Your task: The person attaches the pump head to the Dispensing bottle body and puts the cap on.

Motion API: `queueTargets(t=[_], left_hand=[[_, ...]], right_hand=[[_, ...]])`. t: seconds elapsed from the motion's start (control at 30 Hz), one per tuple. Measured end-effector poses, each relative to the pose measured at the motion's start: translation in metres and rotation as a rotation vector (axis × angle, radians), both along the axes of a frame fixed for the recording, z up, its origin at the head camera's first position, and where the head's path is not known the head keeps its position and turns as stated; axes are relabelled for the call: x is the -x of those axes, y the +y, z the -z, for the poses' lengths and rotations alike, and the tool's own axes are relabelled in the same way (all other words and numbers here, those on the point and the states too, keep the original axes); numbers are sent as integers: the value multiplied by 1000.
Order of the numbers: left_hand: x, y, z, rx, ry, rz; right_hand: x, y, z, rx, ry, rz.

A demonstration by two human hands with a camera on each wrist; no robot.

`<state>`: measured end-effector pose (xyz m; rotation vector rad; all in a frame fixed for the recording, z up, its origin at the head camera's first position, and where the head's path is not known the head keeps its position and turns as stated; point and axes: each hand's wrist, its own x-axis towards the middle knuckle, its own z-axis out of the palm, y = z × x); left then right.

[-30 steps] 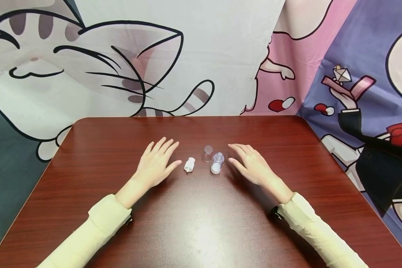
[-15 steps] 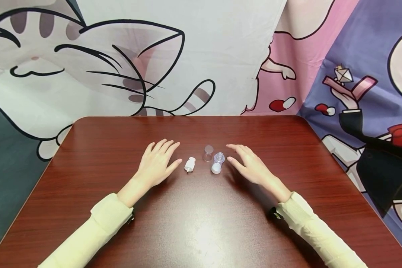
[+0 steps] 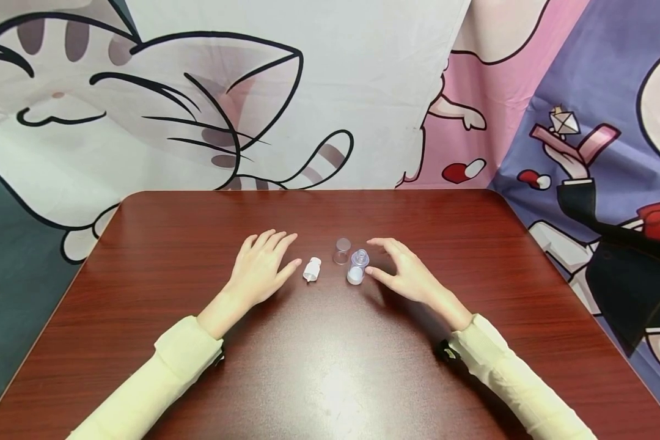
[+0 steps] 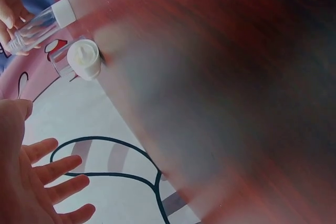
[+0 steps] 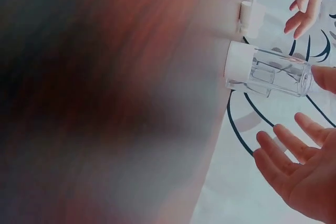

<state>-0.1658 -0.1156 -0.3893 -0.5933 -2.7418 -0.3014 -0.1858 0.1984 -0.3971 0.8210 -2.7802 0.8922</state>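
Note:
A clear bottle (image 3: 358, 266) with a white base stands upright on the table (image 3: 330, 342). My right hand (image 3: 409, 275) reaches beside it, thumb tip at the bottle's right side; whether it touches cannot be told. In the right wrist view the bottle (image 5: 268, 69) lies between thumb and spread fingers, not gripped. Behind the bottle stands a clear cap (image 3: 341, 252). A white pump top (image 3: 311, 269) with a small nozzle stands left of both. My left hand (image 3: 258, 272) hovers left of the pump top, fingers spread and holding nothing, thumb closest to it.
A cartoon-printed cloth (image 3: 385, 91) hangs behind the table's far edge. The sleeves (image 3: 192, 345) have turned-up cuffs, and a dark wrist device (image 3: 448, 349) sits below the right cuff. Light glares off the tabletop at the front.
My right hand has moved left to the bottle, its thumb coming in beside it. The left hand has shifted slightly right. The bottle, cap and pump top stay in place.

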Motion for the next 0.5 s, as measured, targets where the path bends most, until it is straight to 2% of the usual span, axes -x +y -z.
queueTargets(t=[0.17,0.3,0.5], left_hand=[[0,1,2,-18,15,3],[0,2,1,-21,12,3],[0,5,0,-34,15,4]], right_hand=[[2,-2,1,101,-40,-39],[3,-4,1,171,-110,-63],[6,-9,0,245,-198,-40]])
